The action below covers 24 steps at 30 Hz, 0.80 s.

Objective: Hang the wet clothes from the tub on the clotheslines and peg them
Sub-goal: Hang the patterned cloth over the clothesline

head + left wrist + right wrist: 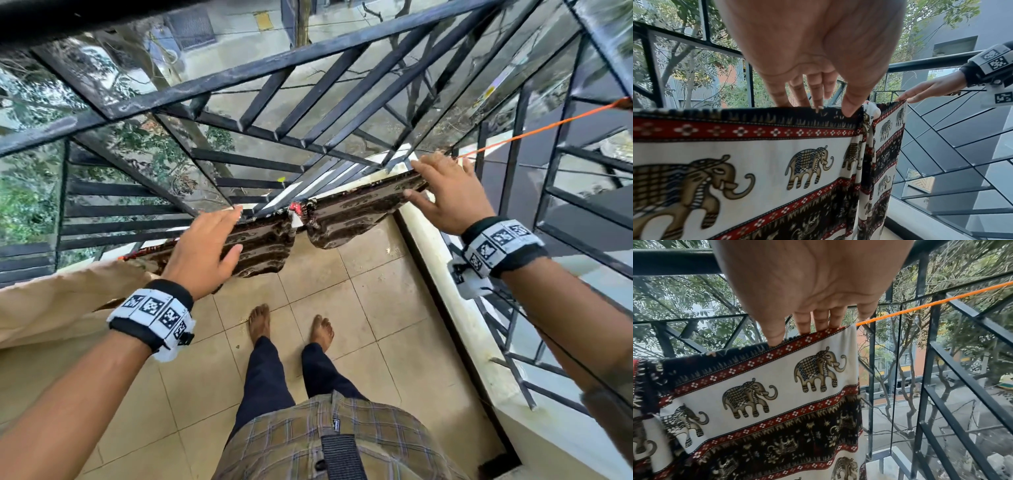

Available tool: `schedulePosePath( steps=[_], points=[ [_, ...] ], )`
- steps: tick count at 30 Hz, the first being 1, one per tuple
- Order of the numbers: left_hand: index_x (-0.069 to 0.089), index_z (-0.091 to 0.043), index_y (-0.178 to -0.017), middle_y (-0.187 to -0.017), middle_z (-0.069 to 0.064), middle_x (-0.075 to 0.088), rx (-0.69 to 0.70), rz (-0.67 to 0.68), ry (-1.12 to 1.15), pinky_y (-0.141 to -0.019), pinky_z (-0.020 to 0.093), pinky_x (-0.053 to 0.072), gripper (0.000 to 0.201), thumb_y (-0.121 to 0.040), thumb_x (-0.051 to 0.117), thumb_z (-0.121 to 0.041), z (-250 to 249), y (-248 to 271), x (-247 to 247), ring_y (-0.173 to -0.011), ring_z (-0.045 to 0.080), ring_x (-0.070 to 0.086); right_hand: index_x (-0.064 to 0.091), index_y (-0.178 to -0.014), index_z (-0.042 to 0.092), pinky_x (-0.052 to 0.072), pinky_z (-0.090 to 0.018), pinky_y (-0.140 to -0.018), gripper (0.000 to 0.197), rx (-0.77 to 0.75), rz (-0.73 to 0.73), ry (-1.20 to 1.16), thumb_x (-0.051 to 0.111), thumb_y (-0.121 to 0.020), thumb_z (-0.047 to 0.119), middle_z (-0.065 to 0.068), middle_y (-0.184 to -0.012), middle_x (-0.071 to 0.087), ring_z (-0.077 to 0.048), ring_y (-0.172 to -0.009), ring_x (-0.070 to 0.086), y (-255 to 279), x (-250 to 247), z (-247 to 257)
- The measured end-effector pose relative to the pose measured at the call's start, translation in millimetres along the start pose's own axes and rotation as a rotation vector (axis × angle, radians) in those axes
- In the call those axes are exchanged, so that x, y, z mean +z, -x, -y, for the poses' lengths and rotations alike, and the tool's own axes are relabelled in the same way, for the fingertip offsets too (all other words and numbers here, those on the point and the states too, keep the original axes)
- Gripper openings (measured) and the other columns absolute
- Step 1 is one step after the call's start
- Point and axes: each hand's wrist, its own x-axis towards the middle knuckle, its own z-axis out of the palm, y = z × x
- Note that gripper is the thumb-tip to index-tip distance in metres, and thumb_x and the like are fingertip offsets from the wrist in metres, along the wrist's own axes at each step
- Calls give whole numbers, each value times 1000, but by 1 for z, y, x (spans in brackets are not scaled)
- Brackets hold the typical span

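A: So where's the elephant-print cloth (pixel 760 155)?
B: Draped over the orange clothesline (pixel 925 305), hanging w/ a bunched seam mid-span.
A: Hands?
B: Well apart. Left hand (pixel 205 250) pinches the top fold, thumb in front, fingers behind. Right hand (pixel 448 192) does the same at the cloth's far edge, just beside the bare line.
A: Anything crowding?
B: Black metal grille (pixel 260 99) right behind the line, a beige garment (pixel 51 301) at the left, white ledge (pixel 442 274) at the right, tiled floor (pixel 359 301) below.
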Motion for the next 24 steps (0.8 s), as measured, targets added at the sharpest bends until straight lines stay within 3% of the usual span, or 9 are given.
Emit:
schedulePosePath(
  steps=[5,12,16,18,20,24],
  points=[
    [39,-18,-147,-135,11,58,-20,90,-51,-98,49,47,59,-92,59,-28,-4,0,6,-118,32,54,38,-146,27,6,-60,-118,60,93,84,30,38,-96,59,0,-151,42,-21,-147,24,1,-2,-25],
    [45,-15,-144,-130,11,62,-24,103,-37,-96,47,47,53,-94,58,-28,-1,-4,2,-115,32,57,47,-142,17,4,-61,-117,62,170,74,-13,41,-96,59,-6,-146,48,-26,-147,24,-4,-14,-35],
    [46,-17,-142,-130,10,61,-40,96,-34,-97,49,48,52,-94,58,-30,0,-10,-4,-116,33,57,45,-143,19,5,-62,-117,59,196,52,-39,43,-97,55,-6,-148,45,-26,-148,23,-6,-16,-28],
    [48,-16,-141,-132,11,60,-25,68,-37,-100,49,45,51,-93,60,-27,-1,-10,-8,-118,33,55,46,-142,21,10,-64,-115,56,204,35,-75,45,-96,55,-5,-149,45,-27,-145,28,-7,-18,-25],
    [50,-13,-140,-134,13,58,-6,19,-19,-104,48,40,50,-92,63,-22,-4,-7,-13,-122,34,51,50,-138,24,23,-62,-112,55,202,-15,-103,46,-94,57,-5,-143,49,-30,-137,39,-7,-22,-23],
    [52,-14,-139,-136,12,53,-40,-71,23,-107,46,35,46,-94,59,-23,-10,4,-24,-125,32,45,61,-125,22,46,-48,-94,49,158,-122,-170,48,-89,54,-8,-118,61,-34,-112,55,-4,-36,-8]
  ],
)
